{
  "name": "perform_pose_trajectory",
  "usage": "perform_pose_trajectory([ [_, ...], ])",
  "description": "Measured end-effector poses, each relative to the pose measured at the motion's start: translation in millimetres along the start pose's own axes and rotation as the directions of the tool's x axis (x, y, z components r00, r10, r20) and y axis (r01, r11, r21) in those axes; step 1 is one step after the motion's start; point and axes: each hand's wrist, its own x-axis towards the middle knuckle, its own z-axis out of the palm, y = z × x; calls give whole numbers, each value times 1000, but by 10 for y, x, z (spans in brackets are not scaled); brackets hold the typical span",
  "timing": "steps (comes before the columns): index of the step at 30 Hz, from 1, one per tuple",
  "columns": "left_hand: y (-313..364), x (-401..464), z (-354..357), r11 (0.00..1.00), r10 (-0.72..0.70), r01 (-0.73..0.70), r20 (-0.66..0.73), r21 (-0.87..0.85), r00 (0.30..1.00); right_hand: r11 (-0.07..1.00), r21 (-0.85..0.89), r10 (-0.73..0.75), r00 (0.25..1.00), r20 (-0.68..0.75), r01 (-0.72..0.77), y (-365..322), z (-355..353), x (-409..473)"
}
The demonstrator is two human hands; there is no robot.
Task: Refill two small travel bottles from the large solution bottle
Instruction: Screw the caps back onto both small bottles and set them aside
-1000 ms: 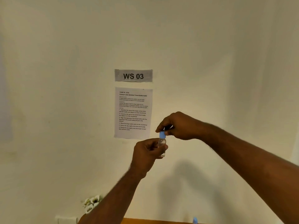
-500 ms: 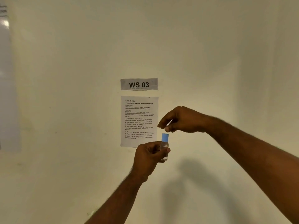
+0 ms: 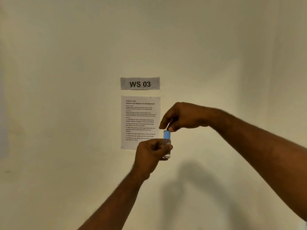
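My left hand [image 3: 149,156] grips a small clear travel bottle [image 3: 166,146] upright in front of the wall, at chest height. A blue cap [image 3: 167,134] sits on the bottle's neck. My right hand [image 3: 181,117] hovers over it, and its thumb and forefinger pinch the top edge of the cap. Clear liquid shows through the bottle's lower part. Neither the large solution bottle nor the second travel bottle is in view.
A cream wall fills the view. On it hang a grey "WS 03" label [image 3: 140,83] and a printed instruction sheet [image 3: 140,117], just behind my hands. The tabletop is out of view below.
My right hand let go of the cap and lifted off it, then came back down onto it. The camera tilted upward, so the table's edge dropped out of view.
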Motion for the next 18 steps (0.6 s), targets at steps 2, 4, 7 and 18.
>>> perform_pose_trajectory([
  [2, 7, -4, 10, 1000, -15, 15, -4, -8, 1000, 995, -102, -5, 1000, -29, 2, -17, 65, 13],
  [4, 15, -18, 34, 1000, -17, 17, -7, -24, 1000, 985, -167, 33, 994, -102, -50, -44, 163, 43],
  [7, 9, -45, 61, 999, -17, 17, -4, -28, 1000, 968, -223, 66, 975, -213, -114, -19, 195, 75],
  [18, 19, -137, 108, 999, -15, 13, -58, -33, 998, 968, -251, -10, 994, -105, -17, -47, 337, -15],
])
